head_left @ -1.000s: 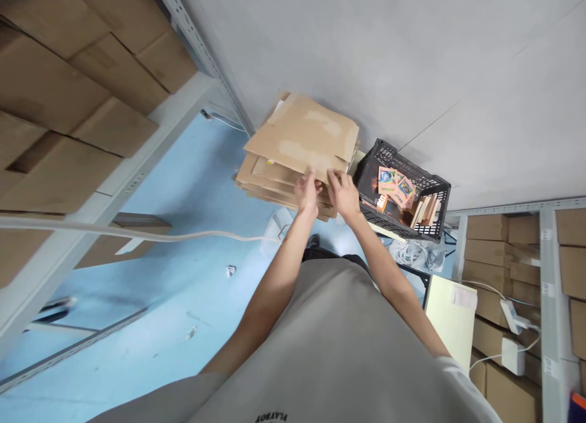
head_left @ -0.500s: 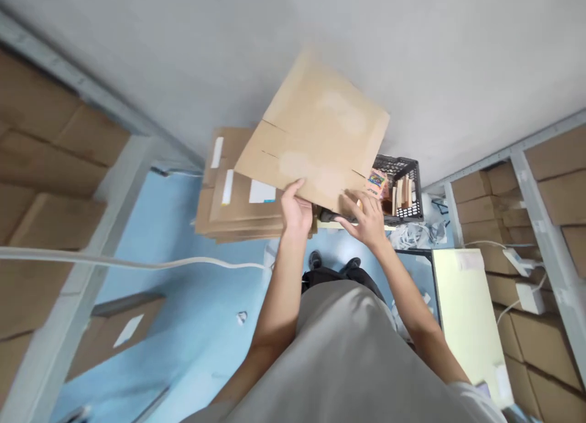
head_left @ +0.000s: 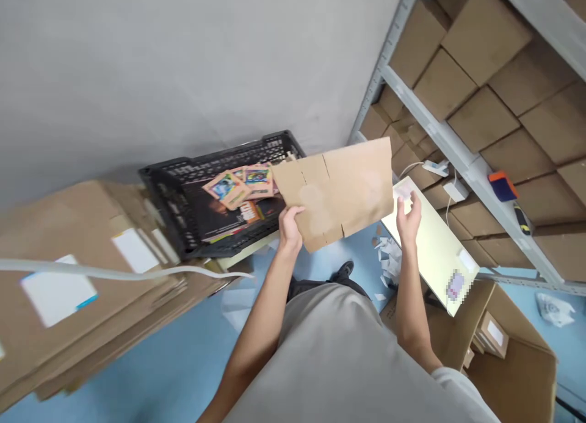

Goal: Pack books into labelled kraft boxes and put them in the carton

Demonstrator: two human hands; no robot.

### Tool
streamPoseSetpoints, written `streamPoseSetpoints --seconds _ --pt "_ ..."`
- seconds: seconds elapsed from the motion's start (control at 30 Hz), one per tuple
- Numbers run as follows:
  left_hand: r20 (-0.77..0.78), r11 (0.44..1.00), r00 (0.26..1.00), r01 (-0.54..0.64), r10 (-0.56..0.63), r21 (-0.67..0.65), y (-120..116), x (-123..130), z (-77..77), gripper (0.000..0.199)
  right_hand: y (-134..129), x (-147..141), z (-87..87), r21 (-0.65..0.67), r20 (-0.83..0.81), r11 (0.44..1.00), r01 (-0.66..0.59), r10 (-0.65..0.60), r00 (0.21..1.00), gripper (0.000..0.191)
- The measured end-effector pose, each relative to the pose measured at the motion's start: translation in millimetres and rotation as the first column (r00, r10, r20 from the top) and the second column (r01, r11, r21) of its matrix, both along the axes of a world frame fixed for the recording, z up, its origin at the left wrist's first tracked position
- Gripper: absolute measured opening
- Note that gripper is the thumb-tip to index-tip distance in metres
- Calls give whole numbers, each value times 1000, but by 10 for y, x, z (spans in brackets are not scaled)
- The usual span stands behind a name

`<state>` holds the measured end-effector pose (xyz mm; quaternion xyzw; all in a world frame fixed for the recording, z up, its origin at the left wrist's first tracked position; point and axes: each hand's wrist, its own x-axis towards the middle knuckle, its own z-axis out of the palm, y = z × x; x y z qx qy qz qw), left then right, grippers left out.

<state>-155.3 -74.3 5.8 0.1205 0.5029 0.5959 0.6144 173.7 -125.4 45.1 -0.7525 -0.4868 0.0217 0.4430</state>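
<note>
A flat brown cardboard sheet (head_left: 343, 185) with short slits along two edges hangs in the air before me. My left hand (head_left: 291, 229) grips its lower left corner, thumb on top. Off the sheet's right edge, my right hand (head_left: 409, 217) is raised with fingers apart and nothing in it. Left of the sheet, a black plastic crate (head_left: 183, 169) holds colourful card packs (head_left: 238, 184) and a dark printed item. The sheet hides the crate's right end.
Stacked flat cartons (head_left: 91, 227) lie at left, crossed by a white cable (head_left: 137, 271). A pale yellow table (head_left: 430, 246) stands at right, beside shelves of boxes (head_left: 485, 112). An open carton (head_left: 517, 374) sits lower right, holding small boxes.
The view has swung right. My right hand has let go of the sheet and moved off to its right. The sheet has turned and come lower, still in my left hand.
</note>
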Motion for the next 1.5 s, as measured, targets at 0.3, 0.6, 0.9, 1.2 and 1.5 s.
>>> streamPoseSetpoints --seconds 0.3,0.6,0.9,1.2,1.5 --pt "-127 921 912 384 -390 -71 -21 2141 -178 17 -1167 1894 -620 -112 -455 976 186 -217 864 81" --pt "-288 714 679 699 -675 -27 149 3275 -270 21 -1842 2843 -946 -194 -553 886 421 -453 699 70" --pt "-465 566 483 823 -742 -50 771 4278 -580 11 -2053 2820 -971 -324 -465 765 556 -641 610 39" --pt "-242 368 366 929 -899 36 948 4870 -871 32 -1894 2397 -989 -385 -335 572 724 -818 468 51" --pt "-213 246 252 968 -944 53 939 4933 -726 52 -1875 2286 -705 -459 -409 720 520 -691 596 52"
